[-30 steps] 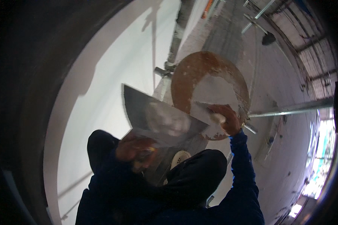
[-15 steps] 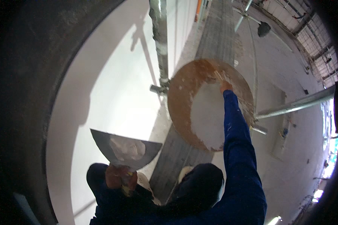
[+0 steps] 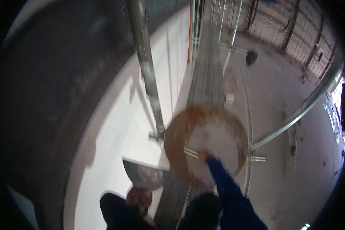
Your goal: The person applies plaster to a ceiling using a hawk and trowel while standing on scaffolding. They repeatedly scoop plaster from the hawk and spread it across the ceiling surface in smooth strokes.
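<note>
In my left hand (image 3: 140,198) is the handle of a wide, fan-shaped plastering blade (image 3: 131,172), held low at the left. A pale lump of plaster (image 3: 152,175) lies on its grey face. My right hand (image 3: 204,155) is closed around a narrow tool (image 3: 191,153), which motion blurs into light streaks. It is over a round brown board (image 3: 174,149), whose middle is coated with a layer of whitish plaster (image 3: 222,134). I cannot make out the tool's exact kind, or whether it touches the plaster.
Under the board runs a grey plank walkway (image 3: 207,73). A scaffold pole (image 3: 146,73) stands at the left before a white wall (image 3: 119,126). Another metal tube (image 3: 295,119) crosses at the right. Far below, a dark object (image 3: 251,57) hangs or lies near the floor.
My right hand has drawn back from the board's far edge toward its near middle, carrying the tool leftward. The view has tilted up, and the left-hand blade appears lower and further right.
</note>
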### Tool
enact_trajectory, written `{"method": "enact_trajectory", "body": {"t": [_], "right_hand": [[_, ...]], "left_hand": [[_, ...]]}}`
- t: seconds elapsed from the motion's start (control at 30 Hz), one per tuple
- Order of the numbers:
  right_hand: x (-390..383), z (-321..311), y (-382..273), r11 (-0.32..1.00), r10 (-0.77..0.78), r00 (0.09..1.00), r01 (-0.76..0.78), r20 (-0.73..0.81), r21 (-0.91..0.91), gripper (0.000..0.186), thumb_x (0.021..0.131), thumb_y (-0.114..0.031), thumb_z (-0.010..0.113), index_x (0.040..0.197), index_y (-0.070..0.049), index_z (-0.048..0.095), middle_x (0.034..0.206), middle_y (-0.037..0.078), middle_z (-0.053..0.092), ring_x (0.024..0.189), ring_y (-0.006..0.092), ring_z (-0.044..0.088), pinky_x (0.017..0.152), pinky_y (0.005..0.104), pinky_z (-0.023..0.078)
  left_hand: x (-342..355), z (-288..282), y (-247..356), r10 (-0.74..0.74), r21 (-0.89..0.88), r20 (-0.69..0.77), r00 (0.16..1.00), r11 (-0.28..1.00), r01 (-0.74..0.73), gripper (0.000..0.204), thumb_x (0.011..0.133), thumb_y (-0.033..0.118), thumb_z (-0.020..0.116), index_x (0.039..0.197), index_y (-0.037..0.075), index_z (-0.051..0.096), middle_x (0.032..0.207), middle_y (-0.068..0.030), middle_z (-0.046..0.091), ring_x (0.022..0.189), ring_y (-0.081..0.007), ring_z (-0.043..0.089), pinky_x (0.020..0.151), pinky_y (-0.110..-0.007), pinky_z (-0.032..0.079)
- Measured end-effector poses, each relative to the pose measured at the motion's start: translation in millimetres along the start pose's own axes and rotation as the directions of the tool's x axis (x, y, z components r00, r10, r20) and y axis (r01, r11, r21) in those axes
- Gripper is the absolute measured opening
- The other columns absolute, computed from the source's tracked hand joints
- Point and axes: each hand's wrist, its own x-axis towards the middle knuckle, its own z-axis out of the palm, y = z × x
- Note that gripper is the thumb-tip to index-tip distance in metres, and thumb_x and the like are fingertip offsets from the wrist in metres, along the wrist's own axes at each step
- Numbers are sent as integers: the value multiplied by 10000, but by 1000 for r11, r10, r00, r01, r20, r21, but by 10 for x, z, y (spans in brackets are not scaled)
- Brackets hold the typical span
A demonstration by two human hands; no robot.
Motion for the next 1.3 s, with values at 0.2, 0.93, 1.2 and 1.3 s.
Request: {"method": "enact_trajectory", "body": {"t": [0.2, 0.93, 1.2, 1.3], "right_hand": [[-1452, -1278, -566, 589, 0, 966, 209, -258, 780, 465, 689, -66, 544, 1142, -42, 442, 1065, 150, 515, 933, 268, 525, 752, 354, 468], [-2899, -1698, -2096, -91, -685, 352, 827, -638, 554, 549, 823, -486, 384, 1140, -58, 520, 1173, 151, 492, 1037, 326, 474, 916, 422, 323], [-2619, -1741, -2086, 89, -769, 275, 940, -577, 329, 458, 791, -342, 484, 1181, -103, 492, 1217, 98, 468, 1077, 283, 449, 923, 406, 300], [-2569, -1730, -2022, 163, -766, 297, 947, -570, 275, 464, 741, -302, 538, 1172, -130, 505, 1209, 79, 480, 1081, 272, 454, 920, 397, 306]], "left_hand": [[-127, -260, -436, -69, -313, 100, 993, 945, 97, 78, 808, 123, 470, 792, 63, 516, 552, -33, 466, 397, -158, 433, 371, -255, 403], [-269, -441, -803, -112, 331, -55, 992, 935, 124, 288, 780, 112, 524, 1050, 35, 460, 852, -98, 555, 689, -207, 551, 568, -296, 456], [-344, -58, -352, 34, 238, -137, 990, 971, -1, 289, 743, 120, 529, 1006, 20, 468, 788, -107, 550, 574, -204, 524, 473, -294, 425], [-410, -27, -360, 63, 210, -139, 988, 977, -33, 290, 728, 124, 531, 990, 14, 471, 764, -111, 548, 531, -203, 514, 438, -293, 414]]}}
